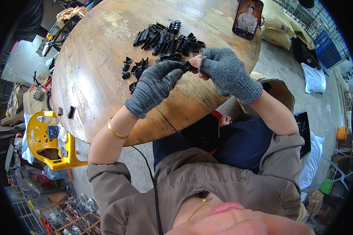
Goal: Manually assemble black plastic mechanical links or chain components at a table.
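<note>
My left hand [156,83], in a grey knit glove, is closed on a small black plastic part [188,67]. My right hand [227,72], in a grey glove that leaves the fingertips bare, pinches the same part from the other side. Both hands meet just above the near half of a round wooden table [98,94]. Beyond them lies a pile of black plastic parts [164,41]. Several loose black pieces [126,67] lie to the left of the pile, some partly hidden by my left hand. The exact kind of the parts is too small to tell.
A phone [248,18] with a lit screen stands at the table's far right edge. Two small pieces [70,112] lie near the left edge. A yellow plastic chair [47,135] stands at the left. A black cable [149,168] runs down my front. Sacks [278,25] lie at the far right.
</note>
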{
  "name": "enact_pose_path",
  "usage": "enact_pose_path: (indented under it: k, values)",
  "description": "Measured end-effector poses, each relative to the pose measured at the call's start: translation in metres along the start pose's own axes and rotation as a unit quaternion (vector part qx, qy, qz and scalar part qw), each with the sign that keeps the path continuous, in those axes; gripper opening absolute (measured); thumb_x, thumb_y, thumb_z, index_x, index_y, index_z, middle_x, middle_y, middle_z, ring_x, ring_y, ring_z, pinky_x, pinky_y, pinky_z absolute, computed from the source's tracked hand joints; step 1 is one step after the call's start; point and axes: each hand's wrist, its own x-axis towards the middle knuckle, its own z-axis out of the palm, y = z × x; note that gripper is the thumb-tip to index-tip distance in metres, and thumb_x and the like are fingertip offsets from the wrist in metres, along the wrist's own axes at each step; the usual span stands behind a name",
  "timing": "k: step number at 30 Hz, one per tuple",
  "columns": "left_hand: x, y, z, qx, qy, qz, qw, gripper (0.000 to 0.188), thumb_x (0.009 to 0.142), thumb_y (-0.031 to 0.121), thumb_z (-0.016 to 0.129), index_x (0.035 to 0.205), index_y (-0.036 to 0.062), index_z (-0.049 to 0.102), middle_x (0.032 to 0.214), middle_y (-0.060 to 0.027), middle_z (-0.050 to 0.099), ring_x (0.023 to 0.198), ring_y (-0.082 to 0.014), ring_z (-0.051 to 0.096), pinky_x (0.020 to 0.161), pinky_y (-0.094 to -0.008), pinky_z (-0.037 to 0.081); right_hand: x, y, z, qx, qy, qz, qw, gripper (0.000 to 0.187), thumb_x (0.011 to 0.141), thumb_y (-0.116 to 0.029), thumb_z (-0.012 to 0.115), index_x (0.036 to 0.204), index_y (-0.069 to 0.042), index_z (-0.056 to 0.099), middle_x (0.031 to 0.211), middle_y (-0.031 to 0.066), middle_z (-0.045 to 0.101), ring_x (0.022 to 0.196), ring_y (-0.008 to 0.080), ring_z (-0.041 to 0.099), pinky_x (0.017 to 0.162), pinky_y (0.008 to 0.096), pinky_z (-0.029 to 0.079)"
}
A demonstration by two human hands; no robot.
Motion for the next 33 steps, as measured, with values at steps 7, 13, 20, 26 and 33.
enact_pose_path:
  k: [7,13,20,26,33]
  values:
    - [-0.003,-0.006,0.015,-0.010,-0.056,0.088,0.994,0.022,0.085,0.018,0.055,0.098,0.0003,0.059,0.077,-0.0070,0.061,0.069,-0.0178,0.056,0.066,-0.0285,0.046,0.007,0.005,-0.005,0.152,-0.077,0.037,0.985,0.041,0.084,-0.040,0.052,0.083,0.000,0.063,0.073,0.0089,0.060,0.071,0.0118,0.058,0.066,0.0248,0.047]
    - [-0.023,-0.006,0.037,0.102,0.008,0.226,0.969,0.021,0.084,0.016,0.053,0.098,0.0011,0.058,0.083,-0.0186,0.060,0.076,-0.0322,0.059,0.070,-0.0346,0.046,-0.014,-0.011,0.037,0.187,-0.118,0.102,0.970,0.057,0.085,-0.052,0.043,0.094,0.002,0.060,0.086,0.0099,0.060,0.080,0.0165,0.058,0.076,0.0262,0.046]
    - [-0.021,0.003,0.047,0.163,-0.036,0.211,0.963,0.018,0.083,0.021,0.053,0.091,0.0047,0.056,0.076,-0.0154,0.058,0.070,-0.0330,0.057,0.061,-0.0382,0.046,0.070,-0.005,-0.009,0.037,-0.039,-0.066,0.996,0.042,0.086,-0.039,0.048,0.096,0.001,0.059,0.085,0.0111,0.060,0.076,0.0191,0.059,0.075,0.0295,0.047]
    - [-0.029,0.004,0.055,0.223,-0.178,0.260,0.922,0.028,0.080,0.026,0.056,0.102,0.0086,0.054,0.086,-0.0131,0.056,0.075,-0.0317,0.058,0.063,-0.0379,0.047,0.180,0.042,-0.023,-0.672,0.091,-0.358,0.642,0.036,0.076,0.003,0.049,0.110,-0.010,0.053,0.104,0.0076,0.057,0.099,0.0252,0.054,0.082,0.0344,0.047]
    - [-0.023,-0.008,0.040,0.171,-0.076,0.279,0.942,0.035,0.077,0.028,0.061,0.105,0.0076,0.054,0.090,-0.0149,0.057,0.076,-0.0315,0.058,0.065,-0.0367,0.048,0.174,0.014,-0.010,-0.711,-0.057,-0.169,0.680,0.030,0.070,-0.001,0.055,0.099,-0.008,0.056,0.093,0.0146,0.058,0.091,0.0311,0.057,0.075,0.0389,0.048]
